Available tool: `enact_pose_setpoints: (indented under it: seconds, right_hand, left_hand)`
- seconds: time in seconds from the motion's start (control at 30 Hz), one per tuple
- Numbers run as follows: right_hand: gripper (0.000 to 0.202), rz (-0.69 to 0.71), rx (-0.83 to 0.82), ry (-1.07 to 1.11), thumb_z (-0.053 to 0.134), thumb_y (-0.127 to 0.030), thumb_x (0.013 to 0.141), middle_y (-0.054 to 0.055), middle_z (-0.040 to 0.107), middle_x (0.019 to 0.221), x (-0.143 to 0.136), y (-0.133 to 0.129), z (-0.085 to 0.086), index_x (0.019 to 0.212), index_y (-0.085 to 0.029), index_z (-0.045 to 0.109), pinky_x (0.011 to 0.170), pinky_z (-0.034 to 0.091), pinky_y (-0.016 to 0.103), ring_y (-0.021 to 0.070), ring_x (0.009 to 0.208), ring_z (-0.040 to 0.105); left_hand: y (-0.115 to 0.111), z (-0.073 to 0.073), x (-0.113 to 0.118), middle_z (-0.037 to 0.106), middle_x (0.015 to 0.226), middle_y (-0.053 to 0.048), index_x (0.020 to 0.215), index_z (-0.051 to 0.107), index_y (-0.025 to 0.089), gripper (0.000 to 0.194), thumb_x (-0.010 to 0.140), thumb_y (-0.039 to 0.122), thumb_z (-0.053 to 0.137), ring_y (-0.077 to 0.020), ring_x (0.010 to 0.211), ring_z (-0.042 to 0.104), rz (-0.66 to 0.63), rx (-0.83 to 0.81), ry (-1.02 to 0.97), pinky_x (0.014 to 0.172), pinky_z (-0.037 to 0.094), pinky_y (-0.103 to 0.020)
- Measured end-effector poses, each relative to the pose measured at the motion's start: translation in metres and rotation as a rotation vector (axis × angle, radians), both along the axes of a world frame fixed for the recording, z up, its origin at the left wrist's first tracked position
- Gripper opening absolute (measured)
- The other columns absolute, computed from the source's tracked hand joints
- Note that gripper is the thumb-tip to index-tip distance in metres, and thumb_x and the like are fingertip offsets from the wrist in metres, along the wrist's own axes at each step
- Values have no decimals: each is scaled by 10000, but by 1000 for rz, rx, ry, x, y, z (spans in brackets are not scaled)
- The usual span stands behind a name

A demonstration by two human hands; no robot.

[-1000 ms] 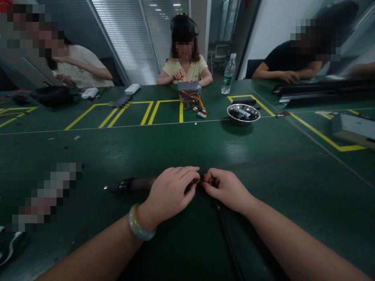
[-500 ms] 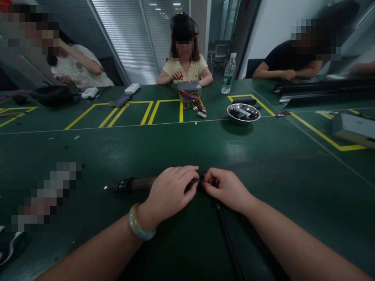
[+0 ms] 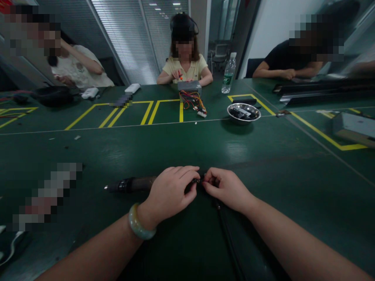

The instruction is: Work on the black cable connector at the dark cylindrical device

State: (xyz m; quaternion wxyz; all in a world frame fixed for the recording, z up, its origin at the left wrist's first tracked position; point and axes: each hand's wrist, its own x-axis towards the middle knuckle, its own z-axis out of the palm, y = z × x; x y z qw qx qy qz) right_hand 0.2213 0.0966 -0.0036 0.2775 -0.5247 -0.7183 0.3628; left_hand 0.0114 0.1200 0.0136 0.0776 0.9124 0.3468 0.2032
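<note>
A dark cylindrical tool [image 3: 133,185] with a metal tip lies on the green table, its right end hidden under my left hand [image 3: 172,191]. The thumb and fingers of that hand pinch a small dark part [image 3: 195,182] at the tool's right end. Close beside it, my right hand [image 3: 227,188] is closed, thumb and forefinger pressed together at the same spot; what they grip is too small to name. From below my right hand a black cable [image 3: 227,234] runs down to the table's near edge.
Across the green table [image 3: 140,146] are a metal bowl [image 3: 243,114] of dark parts, a plastic bottle [image 3: 228,74] and a grey box [image 3: 190,86] with coloured wires, handled by a person. Two more people sit left and right. A blurred-out strip lies near left.
Both of my hands stay almost where they were, fingertips shifting only slightly. The person opposite has moved a hand a little over the grey box.
</note>
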Motion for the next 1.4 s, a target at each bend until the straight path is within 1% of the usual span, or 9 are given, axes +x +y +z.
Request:
enact_pose_setpoints:
  seconds: [0.17, 0.4, 0.53, 0.7, 0.8, 0.9, 1.03, 1.27, 1.4]
  right_hand:
    - [48, 3, 1, 1, 616, -221, 857, -42, 606, 692, 0, 0, 1, 814, -200, 608, 566, 365, 233, 112, 612, 553]
    - [48, 4, -7, 9, 614, -224, 864, -42, 606, 689, 0, -1, -1, 821, -203, 614, 556, 359, 229, 109, 602, 548]
    - [49, 5, -4, -3, 617, -232, 862, -41, 607, 689, 0, 0, -1, 822, -204, 618, 562, 363, 231, 110, 603, 548]
    - [52, 2, -4, -10, 609, -226, 862, -39, 608, 683, 0, 0, 0, 818, -200, 615, 559, 362, 232, 112, 601, 549]
    - [53, 3, -4, -15, 609, -227, 862, -37, 611, 686, 0, 0, 0, 817, -200, 615, 562, 362, 233, 114, 605, 548]
    - [58, 4, -2, -14, 613, -238, 861, -30, 621, 707, 0, -1, 1, 816, -202, 619, 563, 364, 236, 120, 618, 550]
    - [77, -6, -2, -8, 604, -250, 868, -32, 616, 697, -1, -1, 1, 806, -205, 617, 558, 364, 239, 123, 611, 542]
    - [63, 2, -6, -4, 602, -249, 867, -27, 625, 716, -1, 0, 2, 830, -205, 626, 567, 372, 240, 125, 624, 555]
    - [62, 2, 1, -7, 606, -246, 861, -31, 619, 711, -1, 0, 2, 817, -206, 622, 565, 370, 237, 124, 627, 554]
  left_hand:
    - [0, 1, 1, 667, 1213, -36, 1004, 642, 221, 139, 893, 267, 574, -233, 1052, 634, 9, 6, 4, 877, 493, -419]
    - [0, 0, 0, 642, 1259, -14, 1049, 640, 246, 180, 896, 217, 550, -230, 1057, 625, -7, -3, 33, 882, 479, -437]
    - [-1, 1, -1, 643, 1254, -27, 1044, 645, 238, 180, 892, 211, 554, -233, 1051, 626, -15, 0, 27, 880, 478, -434]
    - [-1, 1, 0, 646, 1250, -24, 986, 638, 228, 114, 915, 275, 562, -230, 1062, 624, -5, -16, 9, 882, 480, -428]
    - [-1, 2, 0, 652, 1238, -29, 970, 648, 224, 122, 933, 263, 538, -223, 1047, 631, -6, -1, 15, 872, 482, -415]
    - [-1, 2, -1, 660, 1226, -29, 992, 656, 227, 141, 942, 249, 526, -220, 1040, 631, -15, 7, 17, 865, 482, -408]
    - [1, 1, -2, 663, 1223, 0, 1043, 659, 254, 169, 949, 236, 520, -210, 1052, 627, -31, 12, 15, 886, 477, -412]
    - [1, -1, -4, 700, 1065, -19, 1052, 670, 251, 188, 934, 208, 531, -210, 1013, 635, -55, 11, -7, 874, 481, -389]
    - [1, -2, -4, 698, 1069, -7, 1061, 662, 256, 190, 950, 214, 513, -204, 1022, 629, -60, 0, -12, 876, 472, -391]
